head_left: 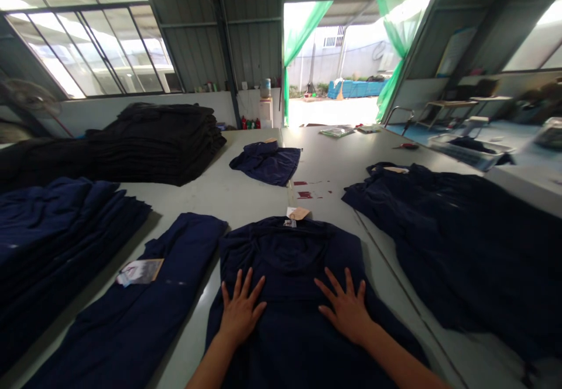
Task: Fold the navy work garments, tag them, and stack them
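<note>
A navy blue jacket [285, 330] lies spread on the table in front of me, its collar end pointing away. Paper tags [298, 213] stick out at its neck. My left hand [240, 310] rests flat on the left half of the cloth, fingers spread. On the right half, my right hand [346, 307] lies flat as well, its fingers apart. Neither hand grips anything. Left of the jacket is a folded navy garment [175, 295] with a printed card tag [140, 272] on top.
Stacks of navy garments [65, 219] and black garments [158, 143] stand at the left. More navy garments [461, 231] lie at the right. A small navy folded piece [267, 163], plastic packets [337, 132] and a red-handled tool [408, 146] are farther back on the pale table [197, 195].
</note>
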`<state>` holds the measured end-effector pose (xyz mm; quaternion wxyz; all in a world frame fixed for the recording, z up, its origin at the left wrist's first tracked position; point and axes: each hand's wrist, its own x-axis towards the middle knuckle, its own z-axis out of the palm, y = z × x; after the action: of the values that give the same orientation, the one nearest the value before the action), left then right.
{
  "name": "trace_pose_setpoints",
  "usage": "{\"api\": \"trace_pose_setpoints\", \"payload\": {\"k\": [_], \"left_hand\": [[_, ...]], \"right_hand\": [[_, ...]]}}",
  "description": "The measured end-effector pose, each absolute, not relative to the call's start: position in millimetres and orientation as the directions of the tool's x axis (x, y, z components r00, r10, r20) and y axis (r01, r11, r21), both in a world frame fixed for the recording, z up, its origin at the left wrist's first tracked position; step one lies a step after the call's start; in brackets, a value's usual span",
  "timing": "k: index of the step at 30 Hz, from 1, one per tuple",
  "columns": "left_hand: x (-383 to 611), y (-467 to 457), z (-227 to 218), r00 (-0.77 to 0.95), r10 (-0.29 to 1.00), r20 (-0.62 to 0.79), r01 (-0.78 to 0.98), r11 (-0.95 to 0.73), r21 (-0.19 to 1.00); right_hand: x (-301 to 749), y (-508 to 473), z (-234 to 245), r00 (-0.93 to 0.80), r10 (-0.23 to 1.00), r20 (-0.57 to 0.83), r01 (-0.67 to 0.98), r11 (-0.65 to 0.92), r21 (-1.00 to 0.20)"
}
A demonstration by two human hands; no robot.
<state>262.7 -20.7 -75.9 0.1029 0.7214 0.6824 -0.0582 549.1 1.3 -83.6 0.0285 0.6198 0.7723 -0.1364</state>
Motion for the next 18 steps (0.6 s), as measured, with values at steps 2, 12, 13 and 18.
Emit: {"api": "trace_pose_setpoints", "payload": {"k": [2,12,13,18], "left_hand": [[266.1,-17.2,-69.8,0.046,0.966,-0.253,0.997,-0.030,0.065],[278.8,-47.2,-32.4,0.047,0.953,-0.301,0.995,-0.018,0.100],[277.5,-55.3,-30.8,0.078,0.940,-0.331,0.991,-0.039,0.124],[262.0,-102.5,-39.8,0.124,0.872,-0.473,0.982,-0.040,0.185]], "right_hand": [[544.0,11.8,-71.2,-0.193,0.944,-0.267,0.970,0.143,-0.194],[510.9,13.8,-14.6,-0.306,0.893,-0.331,0.931,0.207,-0.302],[511.2,1.1,-17.6,-0.325,0.877,-0.354,0.927,0.222,-0.301],[542.5,-62.8,-52.4,-0.188,0.910,-0.370,0.979,0.144,-0.144]]}}
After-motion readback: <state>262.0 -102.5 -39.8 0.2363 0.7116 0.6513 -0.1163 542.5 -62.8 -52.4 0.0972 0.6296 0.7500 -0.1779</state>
